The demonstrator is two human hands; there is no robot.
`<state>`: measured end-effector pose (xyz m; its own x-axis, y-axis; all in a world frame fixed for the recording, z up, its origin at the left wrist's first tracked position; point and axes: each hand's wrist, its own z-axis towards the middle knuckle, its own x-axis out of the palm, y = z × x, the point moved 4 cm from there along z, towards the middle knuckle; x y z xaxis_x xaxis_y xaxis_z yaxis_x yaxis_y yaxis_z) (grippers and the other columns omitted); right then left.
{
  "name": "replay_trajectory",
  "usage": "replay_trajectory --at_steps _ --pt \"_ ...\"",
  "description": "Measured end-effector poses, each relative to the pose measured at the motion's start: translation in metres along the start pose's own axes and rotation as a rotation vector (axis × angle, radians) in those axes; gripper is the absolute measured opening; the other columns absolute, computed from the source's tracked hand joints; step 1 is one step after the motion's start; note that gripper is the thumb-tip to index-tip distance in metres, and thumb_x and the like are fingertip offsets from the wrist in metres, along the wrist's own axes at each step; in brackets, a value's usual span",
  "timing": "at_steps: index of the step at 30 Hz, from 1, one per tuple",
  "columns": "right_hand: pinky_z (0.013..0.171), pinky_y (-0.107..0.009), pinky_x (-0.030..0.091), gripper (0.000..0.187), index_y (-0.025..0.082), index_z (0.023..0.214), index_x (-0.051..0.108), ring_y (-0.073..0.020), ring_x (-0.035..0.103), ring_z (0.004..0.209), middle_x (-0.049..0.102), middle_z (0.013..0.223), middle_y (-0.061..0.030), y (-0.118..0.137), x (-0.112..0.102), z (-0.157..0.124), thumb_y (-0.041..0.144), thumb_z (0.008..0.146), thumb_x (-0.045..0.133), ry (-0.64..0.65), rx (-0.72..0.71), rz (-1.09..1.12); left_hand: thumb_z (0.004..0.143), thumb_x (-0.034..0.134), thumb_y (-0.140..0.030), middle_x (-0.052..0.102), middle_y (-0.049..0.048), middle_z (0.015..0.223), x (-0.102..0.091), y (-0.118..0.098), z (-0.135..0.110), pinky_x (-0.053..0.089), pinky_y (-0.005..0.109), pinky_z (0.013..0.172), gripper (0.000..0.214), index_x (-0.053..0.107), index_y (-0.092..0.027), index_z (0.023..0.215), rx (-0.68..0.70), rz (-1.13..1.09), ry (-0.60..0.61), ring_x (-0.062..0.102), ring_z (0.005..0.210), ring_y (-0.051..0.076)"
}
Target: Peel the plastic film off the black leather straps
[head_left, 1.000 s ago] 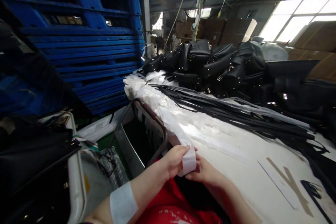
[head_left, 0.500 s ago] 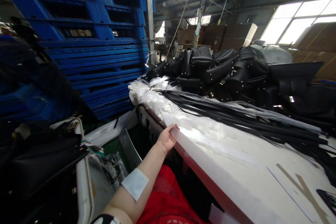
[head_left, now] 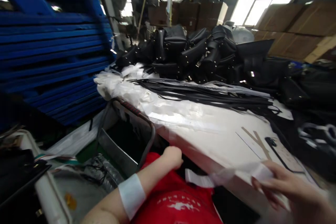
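My left hand [head_left: 173, 156] is curled into a fist just off the table's front edge, in front of my red apron [head_left: 181, 203]. Its fingers face away, so anything inside is hidden. At the lower right, my right hand [head_left: 283, 183] is closed around a thin, whitish, see-through strip [head_left: 199, 178]. The strip trails left past the table edge to in front of the apron; motion blurs it. Behind the right hand, a phone [head_left: 285, 155] in a clear, dark-rimmed case lies on the white-covered table [head_left: 220, 140], beside brown strips [head_left: 258, 143].
Long black straps [head_left: 199, 92] lie across the table, with black bags [head_left: 194, 49] heaped behind. A metal frame with a wrapped handle [head_left: 131, 107] stands at the table's left end. Blue pallets [head_left: 60, 49] are stacked at left, above a white-rimmed bin [head_left: 44, 185].
My left hand has left the table edge and come down towards my body, closing. My right hand has come into view at the right with the whitish strip. The view has swung right.
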<state>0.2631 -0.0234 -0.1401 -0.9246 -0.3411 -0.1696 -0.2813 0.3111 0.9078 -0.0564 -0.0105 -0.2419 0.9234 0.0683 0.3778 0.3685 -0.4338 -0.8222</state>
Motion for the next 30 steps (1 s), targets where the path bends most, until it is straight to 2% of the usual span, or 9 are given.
replay_trajectory --at_steps 2,5,7,10,17,20,23,26,30 --pt "0.047 -0.024 0.047 0.031 0.012 0.074 0.075 -0.0157 0.061 0.045 0.065 0.053 -0.0048 0.009 0.042 0.014 0.042 0.069 0.078 0.431 0.096 -0.104 0.036 0.093 -0.007 0.07 0.0112 0.097 0.013 -0.022 0.006 0.047 0.031 0.093 0.041 0.068 -0.023 0.064 0.041 0.112 0.096 0.053 0.122 0.035" --pt "0.051 -0.022 0.048 0.03 0.012 0.086 0.074 -0.0127 0.061 0.049 0.068 0.06 -0.0009 0.024 0.091 0.049 0.04 0.075 0.072 0.734 0.098 -0.071 0.042 0.094 -0.02 0.065 0.0101 0.122 0.047 -0.053 0.003 0.039 0.034 0.103 0.07 0.072 -0.023 0.108 0.333 0.555 0.441 0.05 0.125 0.033" --pt "0.054 -0.021 0.049 0.028 0.011 0.087 0.073 -0.0122 0.062 0.05 0.068 0.06 0.0 0.026 0.111 0.069 0.037 0.076 0.072 0.835 0.094 -0.061 0.054 0.089 -0.03 0.069 0.009 0.112 0.06 -0.057 -0.001 0.045 0.032 0.092 0.06 0.07 -0.02 0.11 0.34 0.718 0.639 0.059 0.108 0.029" --pt "0.057 -0.021 0.052 0.032 0.01 0.091 0.072 -0.0124 0.065 0.054 0.07 0.062 -0.0008 0.016 0.117 0.084 0.036 0.073 0.075 0.865 0.095 -0.033 0.069 0.078 -0.04 0.067 0.0025 0.08 0.049 -0.055 0.007 0.046 0.025 0.068 0.033 0.07 -0.015 0.088 0.199 0.808 0.724 0.06 0.075 0.018" --pt "0.062 -0.022 0.051 0.035 0.011 0.086 0.069 -0.0123 0.064 0.06 0.069 0.069 -0.0015 -0.023 0.061 0.079 0.041 0.07 0.078 0.702 0.168 -0.175 0.072 0.067 -0.045 0.06 -0.0014 0.065 -0.053 -0.057 0.05 0.038 0.023 0.058 0.029 0.065 -0.016 0.071 0.205 1.121 0.343 0.052 0.064 0.015" --pt "0.057 -0.02 0.044 0.027 0.012 0.078 0.068 -0.0111 0.058 0.059 0.066 0.067 0.0003 -0.021 0.037 0.076 0.038 0.074 0.073 0.582 0.085 -0.421 0.065 0.071 -0.04 0.06 -0.001 0.058 -0.07 -0.042 0.055 0.037 0.025 0.056 0.024 0.065 -0.017 0.063 0.118 1.278 0.316 0.053 0.058 0.016" --pt "0.054 -0.021 0.038 0.019 0.014 0.074 0.069 -0.0113 0.054 0.055 0.065 0.062 0.0007 -0.007 0.044 0.074 0.033 0.075 0.068 0.527 0.025 -0.71 0.05 0.083 -0.035 0.068 0.0025 0.066 -0.041 -0.022 0.047 0.042 0.028 0.063 0.026 0.071 -0.018 0.066 0.13 1.301 0.37 0.061 0.066 0.022" --pt "0.051 -0.023 0.033 0.013 0.016 0.075 0.073 -0.0115 0.049 0.05 0.063 0.056 0.0009 0.014 0.08 0.074 0.028 0.071 0.069 0.504 -0.102 -1.012 0.048 0.087 -0.043 0.073 0.009 0.1 0.024 -0.007 0.027 0.046 0.031 0.08 0.052 0.076 -0.02 0.093 0.36 1.171 0.578 0.064 0.093 0.028" --pt "0.056 -0.026 0.038 0.015 0.02 0.082 0.076 -0.0148 0.054 0.054 0.068 0.063 -0.0013 0.043 0.109 0.07 0.028 0.071 0.069 0.382 -0.286 -1.107 0.065 0.079 -0.044 0.072 0.0041 0.078 0.071 0.008 0.009 0.044 0.025 0.061 0.035 0.074 -0.017 0.086 0.265 0.864 0.747 0.062 0.069 0.019"
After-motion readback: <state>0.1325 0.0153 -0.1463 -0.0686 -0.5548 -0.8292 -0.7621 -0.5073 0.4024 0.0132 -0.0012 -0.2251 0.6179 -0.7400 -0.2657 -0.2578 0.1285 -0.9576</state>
